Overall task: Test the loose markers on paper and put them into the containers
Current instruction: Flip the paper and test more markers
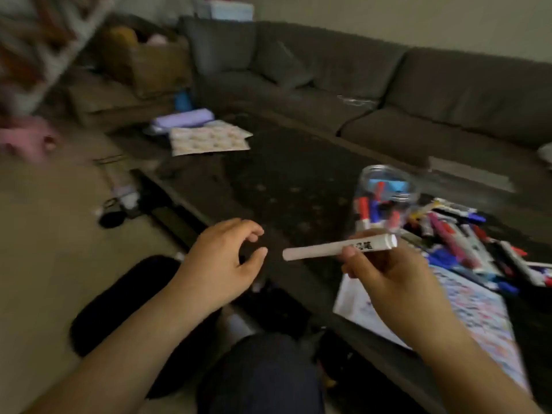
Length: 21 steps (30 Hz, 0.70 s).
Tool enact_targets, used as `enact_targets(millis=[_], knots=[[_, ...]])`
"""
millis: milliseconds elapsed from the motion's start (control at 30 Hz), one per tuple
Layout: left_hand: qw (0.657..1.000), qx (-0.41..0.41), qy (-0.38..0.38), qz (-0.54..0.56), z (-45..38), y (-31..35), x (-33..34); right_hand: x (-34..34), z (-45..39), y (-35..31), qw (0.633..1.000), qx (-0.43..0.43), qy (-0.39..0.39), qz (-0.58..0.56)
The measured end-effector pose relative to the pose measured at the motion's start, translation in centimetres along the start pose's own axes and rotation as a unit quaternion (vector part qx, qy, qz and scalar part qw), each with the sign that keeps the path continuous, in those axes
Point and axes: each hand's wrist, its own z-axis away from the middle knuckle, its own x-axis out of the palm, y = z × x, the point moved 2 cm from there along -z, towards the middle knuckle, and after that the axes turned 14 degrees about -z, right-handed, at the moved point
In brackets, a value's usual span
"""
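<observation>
Marker, white, pinched in right hand & held level above table edge near paper, w/ left hand loosely curled, empty, just beside its near end — prob. next: grip that end, pull cap straight off, keep barrel steady, then test on paper.

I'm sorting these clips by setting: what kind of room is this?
Probably a home living room: a grey fabric sectional sofa, a dark low coffee table and a cluttered floor-side shelf.

A purple pouch and patterned sheets lie at my table's far corner. The grey sofa runs behind.
</observation>
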Motion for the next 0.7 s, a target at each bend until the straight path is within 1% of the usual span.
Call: enact_targets(millis=[100,233,333,433,467,500,600,700], knots=[[0.995,-0.091,0.008,-0.037,5.1,-6.5,-2.5,7.1,-0.4,0.7,0.996,-0.007,-0.092,0.021],[0.982,-0.182,-0.012,-0.053,10.7,-11.7,-4.3,14.7,-0.3,1.8,0.975,0.004,-0.213,0.064],[0.975,-0.21,-0.01,-0.065,12.7,-13.4,-4.5,18.6,-0.8,2.6,0.96,0.031,-0.262,0.09],[0.974,-0.221,-0.024,-0.051,13.2,-13.4,-4.0,20.7,-1.4,3.8,0.925,0.116,-0.344,0.115],[0.975,-0.215,-0.026,-0.049,13.0,-13.2,-3.8,20.9,-1.5,4.1,0.918,0.127,-0.354,0.127],[0.977,-0.203,-0.024,-0.055,12.8,-13.0,-3.6,20.8,-1.6,4.2,0.919,0.123,-0.35,0.134],[0.982,-0.178,-0.017,-0.063,11.7,-12.3,-2.7,19.1,-1.8,3.7,0.945,0.058,-0.298,0.126],[0.987,-0.148,-0.025,-0.054,9.8,-10.9,-1.7,15.8,-1.9,3.0,0.966,0.019,-0.239,0.093]])
